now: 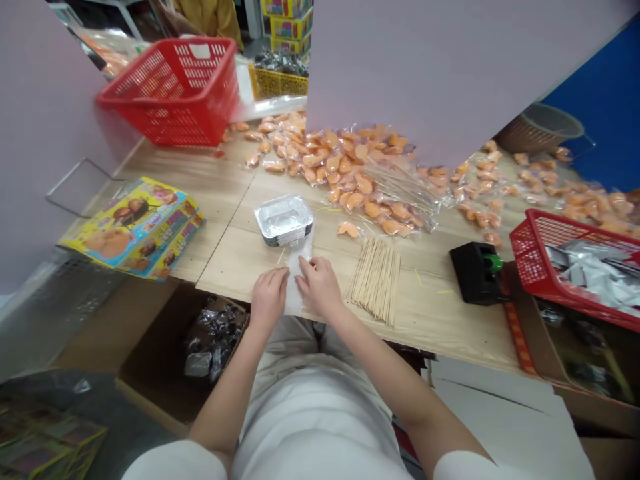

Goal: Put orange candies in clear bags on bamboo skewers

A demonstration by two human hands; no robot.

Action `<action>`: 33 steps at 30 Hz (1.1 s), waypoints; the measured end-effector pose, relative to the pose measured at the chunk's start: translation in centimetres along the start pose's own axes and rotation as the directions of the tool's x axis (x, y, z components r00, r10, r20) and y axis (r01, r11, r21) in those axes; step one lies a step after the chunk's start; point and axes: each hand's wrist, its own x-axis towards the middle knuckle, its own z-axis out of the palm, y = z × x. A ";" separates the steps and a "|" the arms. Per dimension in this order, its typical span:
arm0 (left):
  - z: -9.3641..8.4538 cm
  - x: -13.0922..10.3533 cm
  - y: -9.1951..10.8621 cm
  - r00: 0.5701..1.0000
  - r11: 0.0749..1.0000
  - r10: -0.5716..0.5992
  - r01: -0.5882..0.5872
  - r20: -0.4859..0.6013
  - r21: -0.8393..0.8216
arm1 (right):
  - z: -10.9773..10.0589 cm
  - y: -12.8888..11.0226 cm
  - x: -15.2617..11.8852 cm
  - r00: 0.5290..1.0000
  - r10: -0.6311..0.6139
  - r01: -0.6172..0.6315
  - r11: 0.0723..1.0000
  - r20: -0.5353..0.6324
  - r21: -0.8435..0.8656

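A thin, whitish see-through plastic bag [294, 293] lies at the table's front edge, between my two hands. My left hand [270, 293] pinches its left side with fingers closed. On the other side, my right hand [320, 283] has thumb and fingers closed on the bag's right edge. Just beyond my hands sits a stack of foil trays [284, 219], touching the far end of the bag. To the right of my right hand lies a bundle of thin wooden sticks [375, 280]. A single orange piece in plastic wrap [349, 230] rests behind the sticks.
Many wrapped orange pieces [360, 160] are heaped at the back, with bagged sticks [400, 183] on top. Printed boxes [135, 227] and a red basket [170, 100] stand left. A black tape dispenser [473, 273] and another red basket [540, 257] stand right. An open carton [150, 353] sits below left.
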 end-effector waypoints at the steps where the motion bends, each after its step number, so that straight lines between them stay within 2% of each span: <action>1: 0.1 0.1 0.0 1.000 1.000 -0.012 0.012 0.000 0.016 | 0.2 -0.2 0.1 1.000 0.009 -0.009 1.000 0.015 0.016; 5: -0.2 0.7 -0.2 0.994 0.994 -0.110 0.109 -0.017 -0.029 | 0.2 0.0 -0.7 0.992 0.118 -0.103 0.968 -0.050 0.228; 7: -0.4 1.0 0.0 0.976 0.969 -0.213 0.207 -0.037 -0.134 | -0.4 0.3 -1.0 0.971 0.241 -0.218 0.881 -0.001 0.420; 9: -0.6 1.4 0.7 0.941 0.906 -0.338 0.315 -0.035 -0.283 | -1.0 0.3 -0.7 0.906 0.363 -0.416 0.665 0.217 0.620; 11: -0.6 1.7 1.8 0.921 0.842 -0.389 0.364 0.018 -0.398 | -1.3 0.2 0.1 0.809 0.387 -0.579 0.392 0.443 0.715; 12: -0.6 1.9 2.4 0.926 0.828 -0.373 0.360 0.059 -0.429 | -1.3 0.1 0.6 0.781 0.382 -0.610 0.302 0.494 0.732; 13: -0.5 2.0 2.9 0.936 0.826 -0.339 0.345 0.096 -0.446 | -1.3 0.1 1.1 0.775 0.386 -0.612 0.258 0.501 0.747; 15: -0.5 2.0 3.6 0.949 0.839 -0.296 0.314 0.112 -0.445 | -1.3 0.3 1.8 0.791 0.422 -0.575 0.266 0.443 0.773; 16: -0.6 2.0 3.7 0.946 0.841 -0.312 0.319 0.089 -0.437 | -1.5 0.5 2.0 0.798 0.442 -0.557 0.278 0.410 0.783; 18: -0.9 1.9 3.9 0.912 0.799 -0.406 0.386 0.061 -0.460 | -2.1 1.1 1.6 0.801 0.462 -0.540 0.282 0.381 0.793; 19: -1.0 2.0 4.0 0.881 0.738 -0.462 0.448 0.106 -0.504 | -2.6 1.5 1.2 0.803 0.459 -0.536 0.279 0.379 0.797; 21: -1.1 2.2 4.3 0.783 0.507 -0.515 0.606 0.347 -0.613 | -3.7 1.9 -0.2 0.823 0.423 -0.517 0.279 0.380 0.809; 23: -0.8 2.8 5.1 0.652 0.192 -0.450 0.738 0.610 -0.647 | -4.7 2.0 -2.2 0.854 0.349 -0.492 0.300 0.386 0.817; 24: -0.6 3.2 5.7 0.600 0.051 -0.407 0.767 0.688 -0.639 | -4.9 1.9 -3.3 0.868 0.306 -0.480 0.318 0.391 0.818; 25: -0.2 3.6 6.3 0.571 -0.061 -0.374 0.771 0.730 -0.634 | -5.1 1.7 -4.5 0.878 0.268 -0.471 0.340 0.396 0.814; 27: 0.5 4.4 7.6 0.570 -0.189 -0.368 0.728 0.735 -0.659 | -5.2 1.3 -7.1 0.883 0.219 -0.470 0.398 0.415 0.788; 28: 0.9 4.6 8.2 0.583 -0.211 -0.381 0.701 0.717 -0.682 | -5.2 1.2 -8.2 0.882 0.208 -0.471 0.435 0.424 0.767; 30: 1.3 4.8 9.2 0.609 -0.198 -0.385 0.680 0.694 -0.706 | -5.5 1.4 -10.1 0.887 0.234 -0.461 0.520 0.399 0.719; 33: 1.4 4.2 10.6 0.613 -0.097 -0.291 0.745 0.735 -0.660 | -6.7 2.5 -11.0 0.887 0.411 -0.431 0.571 0.211 0.699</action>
